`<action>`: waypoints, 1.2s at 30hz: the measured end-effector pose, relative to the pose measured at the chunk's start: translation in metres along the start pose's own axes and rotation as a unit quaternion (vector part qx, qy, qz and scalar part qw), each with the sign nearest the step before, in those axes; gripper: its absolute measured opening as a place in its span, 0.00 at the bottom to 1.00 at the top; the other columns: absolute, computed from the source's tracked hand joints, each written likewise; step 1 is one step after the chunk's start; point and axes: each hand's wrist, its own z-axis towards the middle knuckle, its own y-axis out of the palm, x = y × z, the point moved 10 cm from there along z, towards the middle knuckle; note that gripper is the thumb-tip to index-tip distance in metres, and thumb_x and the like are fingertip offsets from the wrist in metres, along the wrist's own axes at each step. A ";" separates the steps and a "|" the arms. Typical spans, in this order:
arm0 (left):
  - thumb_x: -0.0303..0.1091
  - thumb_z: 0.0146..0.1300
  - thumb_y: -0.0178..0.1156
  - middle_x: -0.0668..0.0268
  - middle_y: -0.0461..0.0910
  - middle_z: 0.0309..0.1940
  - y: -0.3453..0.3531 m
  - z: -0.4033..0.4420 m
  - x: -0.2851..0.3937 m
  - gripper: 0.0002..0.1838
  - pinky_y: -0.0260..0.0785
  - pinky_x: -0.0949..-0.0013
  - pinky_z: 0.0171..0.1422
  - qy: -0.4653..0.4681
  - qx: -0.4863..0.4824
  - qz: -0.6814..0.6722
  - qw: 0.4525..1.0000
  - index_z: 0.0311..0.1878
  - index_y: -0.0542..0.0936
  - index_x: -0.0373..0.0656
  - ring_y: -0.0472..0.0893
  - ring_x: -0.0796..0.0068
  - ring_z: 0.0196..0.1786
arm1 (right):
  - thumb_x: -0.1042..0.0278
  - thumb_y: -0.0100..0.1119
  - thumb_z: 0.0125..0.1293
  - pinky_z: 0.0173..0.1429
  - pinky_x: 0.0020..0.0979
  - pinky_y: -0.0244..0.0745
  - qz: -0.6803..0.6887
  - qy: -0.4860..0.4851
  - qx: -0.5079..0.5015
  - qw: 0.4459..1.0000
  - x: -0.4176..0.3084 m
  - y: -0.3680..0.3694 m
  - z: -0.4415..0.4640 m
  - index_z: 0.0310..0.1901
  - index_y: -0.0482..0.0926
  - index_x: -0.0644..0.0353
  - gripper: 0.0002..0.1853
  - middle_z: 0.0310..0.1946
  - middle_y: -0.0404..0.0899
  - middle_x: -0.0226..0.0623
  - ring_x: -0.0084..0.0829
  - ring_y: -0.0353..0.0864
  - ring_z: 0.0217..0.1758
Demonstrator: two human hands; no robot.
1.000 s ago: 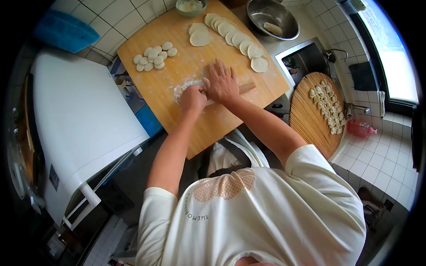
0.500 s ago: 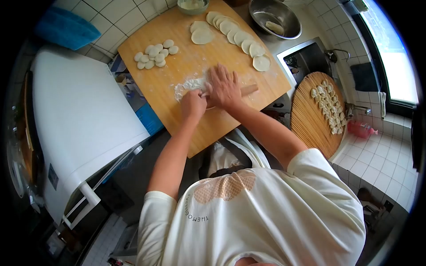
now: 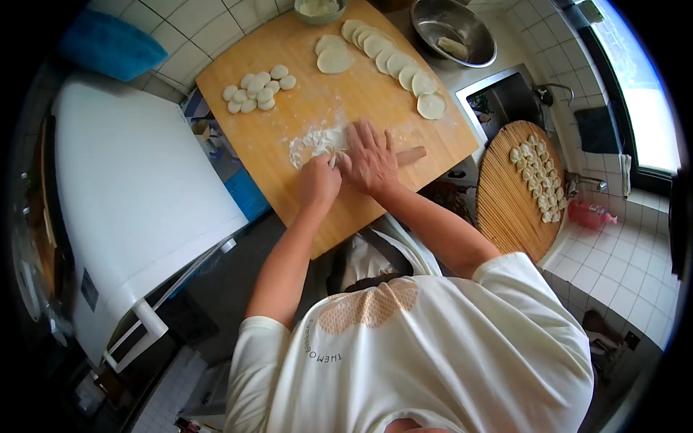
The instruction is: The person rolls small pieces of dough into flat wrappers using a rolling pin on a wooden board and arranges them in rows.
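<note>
My right hand (image 3: 369, 159) lies flat with its fingers spread on a wooden rolling pin (image 3: 411, 155), whose end sticks out to the right. Close beside it, my left hand (image 3: 320, 179) is closed, its fingertips pinching the edge of a pale dough piece (image 3: 333, 161) that is mostly hidden by the hands. A patch of white flour (image 3: 315, 143) lies just beyond my left hand on the wooden board (image 3: 289, 43). Small dough discs (image 3: 256, 86) are grouped at the board's left. Rolled wrappers (image 3: 397, 63) overlap in a row at the upper right.
A pale bowl (image 3: 320, 10) stands at the board's far edge. A steel bowl (image 3: 453, 32) holds a dough lump. Right of the board are a sink (image 3: 505, 101) and a round slatted tray (image 3: 509, 209) with dumplings. A white appliance (image 3: 144, 187) stands left.
Both hands have moved slightly toward me on the board, with the rolling pin. The whole view has shifted a little. More of the flour patch shows.
</note>
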 end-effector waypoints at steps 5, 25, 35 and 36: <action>0.28 0.53 0.59 0.45 0.80 0.32 -0.001 0.013 0.010 0.07 0.72 0.53 0.44 0.086 -0.009 0.010 0.996 0.33 0.82 0.36 0.80 0.45 0.39 | 0.48 0.53 0.63 0.72 0.50 0.46 0.022 -0.032 -0.005 0.999 0.006 -0.001 -0.057 0.64 0.66 0.54 0.31 0.68 0.59 0.43 0.39 0.54 0.73; 0.39 0.56 0.64 0.64 0.80 0.40 -0.103 0.200 0.000 0.12 0.64 0.56 0.58 0.072 0.241 0.202 0.947 0.42 0.80 0.48 0.75 0.60 0.53 | 0.45 0.56 0.60 0.70 0.46 0.47 0.018 -0.074 -0.026 0.997 0.005 -0.003 -0.072 0.60 0.71 0.48 0.28 0.67 0.62 0.38 0.35 0.59 0.71; 0.31 0.51 0.68 0.57 0.84 0.30 0.000 0.083 0.011 0.13 0.74 0.70 0.40 0.077 0.016 -0.334 0.939 0.40 0.83 0.34 0.82 0.69 0.31 | 0.54 0.56 0.60 0.62 0.41 0.56 0.091 -0.158 -0.048 0.982 0.002 -0.012 -0.066 0.55 0.73 0.41 0.20 0.58 0.70 0.29 0.31 0.69 0.60; 0.30 0.53 0.68 0.60 0.84 0.30 0.015 0.078 0.004 0.12 0.73 0.72 0.38 0.068 0.000 -0.277 0.958 0.40 0.83 0.34 0.81 0.75 0.31 | 0.55 0.55 0.60 0.61 0.41 0.56 0.085 -0.165 -0.059 0.981 0.002 -0.012 -0.066 0.55 0.73 0.41 0.19 0.58 0.70 0.28 0.32 0.69 0.59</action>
